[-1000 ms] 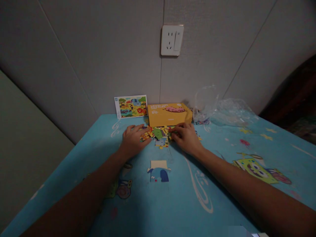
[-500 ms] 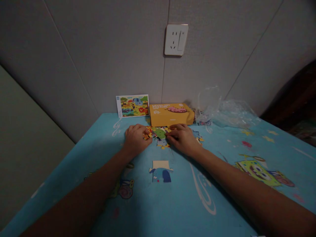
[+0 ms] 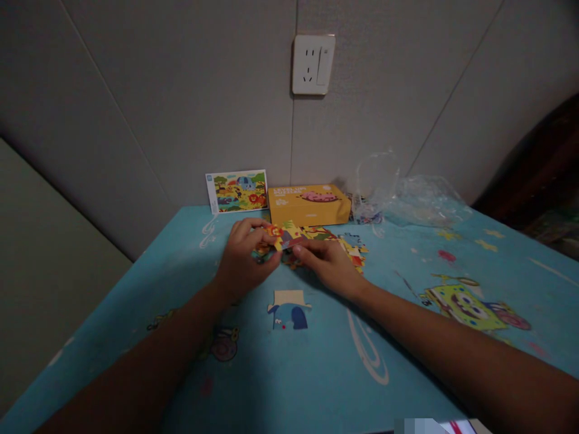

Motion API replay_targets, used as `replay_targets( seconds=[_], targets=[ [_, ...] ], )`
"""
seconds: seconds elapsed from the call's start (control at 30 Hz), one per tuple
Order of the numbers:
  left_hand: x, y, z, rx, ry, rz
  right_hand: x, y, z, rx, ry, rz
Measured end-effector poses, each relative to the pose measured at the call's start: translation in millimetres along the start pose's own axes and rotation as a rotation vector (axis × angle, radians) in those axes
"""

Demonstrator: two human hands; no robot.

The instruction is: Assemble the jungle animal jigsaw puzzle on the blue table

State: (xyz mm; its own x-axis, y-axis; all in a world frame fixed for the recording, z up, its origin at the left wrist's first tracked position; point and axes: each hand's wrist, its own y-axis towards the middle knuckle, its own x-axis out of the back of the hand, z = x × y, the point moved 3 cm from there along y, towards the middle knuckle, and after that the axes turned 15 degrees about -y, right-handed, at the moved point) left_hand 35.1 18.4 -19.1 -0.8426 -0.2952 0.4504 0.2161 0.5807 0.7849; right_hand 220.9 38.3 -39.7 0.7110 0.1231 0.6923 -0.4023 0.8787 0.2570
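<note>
My left hand (image 3: 248, 254) is closed in a pinch on an orange-and-yellow puzzle piece (image 3: 274, 231), held just over the pile. Close beside it, my right hand (image 3: 332, 265) pinches a reddish-brown and grey puzzle piece (image 3: 294, 242) between thumb and fingers. Whether the two pieces touch, I cannot tell. Under and behind both hands lies a pile of loose puzzle pieces (image 3: 354, 241), partly hidden by the fingers. Nearer to me, two joined-looking pieces with a blue elephant head (image 3: 290, 316) lie flat between my forearms.
Behind the pile stands a yellow puzzle box (image 3: 310, 212). A picture card (image 3: 239, 191) leans against the wall at its left. Crumpled clear plastic (image 3: 420, 202) lies at the right. A blue cartoon-print cloth (image 3: 316, 386) covers the table. A wall socket (image 3: 313, 64) is above.
Both hands have lifted a little from the pile, each with a piece. The green piece no longer shows between my fingers. The view has shifted slightly right and down.
</note>
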Motion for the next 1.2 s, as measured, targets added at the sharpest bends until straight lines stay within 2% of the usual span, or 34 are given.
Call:
replay_targets(
  seconds=[0.1, 0.17, 0.23, 0.3, 0.37, 0.43, 0.53, 0.63, 0.73, 1.0, 1.2],
  targets=[
    [-7.0, -1, -5, -0.059, -0.053, 0.172, -3, 3, -9, -0.041, 0.149, -0.064],
    [-7.3, -2, 3, -0.038, -0.021, 0.191, 3, 7, -18, -0.117, 0.097, -0.154],
    [-4.1, -3, 19, 0.076, 0.088, 0.117, 13, 10, -26, -0.183, -0.094, -0.216],
    [-1.7, -6, 38, 0.265, 0.219, 0.085, 22, 12, -31, -0.227, -0.306, -0.214],
    [-2.2, -10, 52, 0.407, 0.269, 0.122, 27, 13, -33, -0.266, -0.455, -0.187],
    [-5.3, -12, 58, 0.454, 0.255, 0.199, 30, 14, -34, -0.299, -0.550, -0.163],
    [-8.5, -12, 59, 0.462, 0.230, 0.268, 29, 15, -34, -0.322, -0.658, -0.136],
    [-7.2, -11, 59, 0.484, 0.237, 0.265, 30, 15, -34, -0.316, -0.728, -0.141],
    [-4.6, -8, 58, 0.471, 0.245, 0.247, 31, 14, -32, -0.280, -0.703, -0.172],
    [-0.7, -6, 60, 0.431, 0.262, 0.165, 26, 12, -28, -0.178, -0.602, -0.213],
    [5.8, -3, 53, 0.366, 0.242, 0.021, 24, 10, -25, -0.131, -0.514, -0.199]
  ],
)
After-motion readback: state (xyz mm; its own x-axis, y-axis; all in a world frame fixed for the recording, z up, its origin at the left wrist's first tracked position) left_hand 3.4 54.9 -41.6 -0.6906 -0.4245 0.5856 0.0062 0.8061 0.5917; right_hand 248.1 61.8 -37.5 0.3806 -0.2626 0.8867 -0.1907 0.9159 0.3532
